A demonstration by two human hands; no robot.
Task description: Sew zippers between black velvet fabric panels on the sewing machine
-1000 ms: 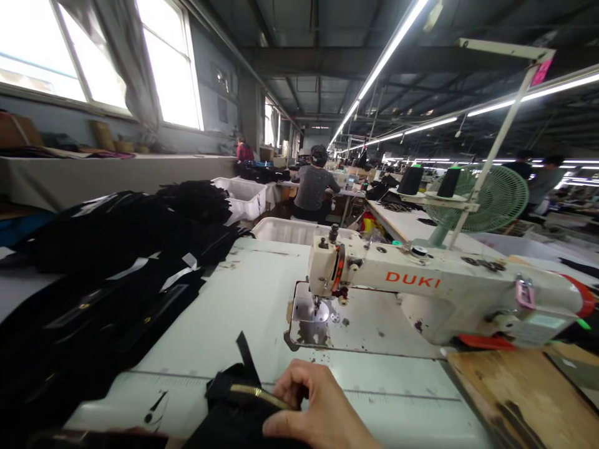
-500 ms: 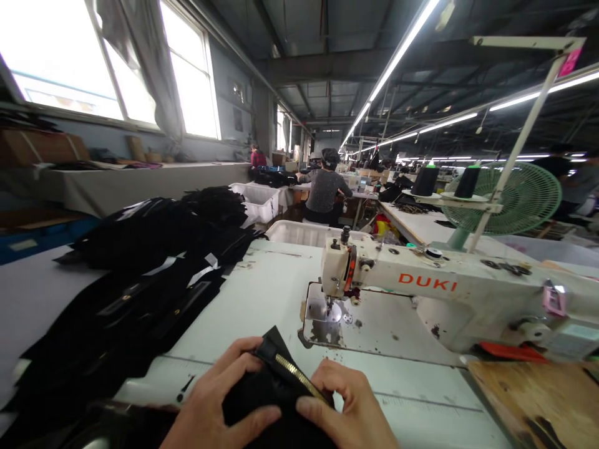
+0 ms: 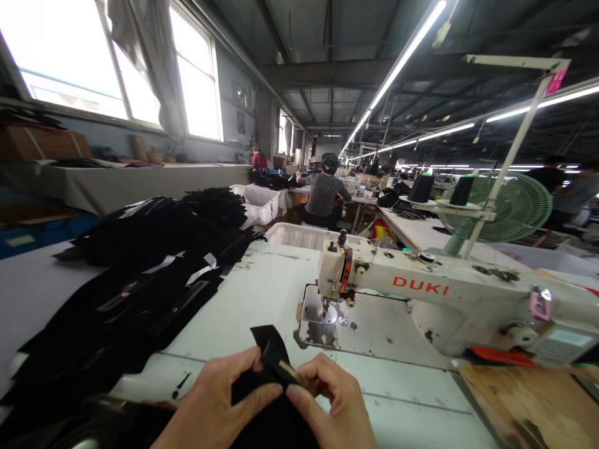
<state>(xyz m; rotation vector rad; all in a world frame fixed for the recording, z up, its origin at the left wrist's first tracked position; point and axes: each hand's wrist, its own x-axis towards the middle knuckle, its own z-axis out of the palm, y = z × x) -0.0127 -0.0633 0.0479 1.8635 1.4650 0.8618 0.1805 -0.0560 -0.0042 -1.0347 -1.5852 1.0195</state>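
Both hands were on one piece of black cloth (image 3: 281, 427) at the bottom centre of the frame, and their thumb tips lay close together across it. The left hand (image 3: 210, 393) was partly closed, its thumb on the cloth and its bent fingers at the far edge. The right hand (image 3: 334, 393) was closed further, thumb and curled fingers pinching the cloth beside a short run of brass zipper teeth (image 3: 287, 370). Beyond the fingers a dark flap (image 3: 270, 338) stuck up and away, free of both hands. The grip from both sides left the zipper end bent between them, in front of the sewing machine (image 3: 374, 274) and apart from its needle, over the pale green table (image 3: 243, 299). A heap of black pieces (image 3: 154, 249) lay at the left of the frame. How the fingertips met beneath the cloth could not be told.
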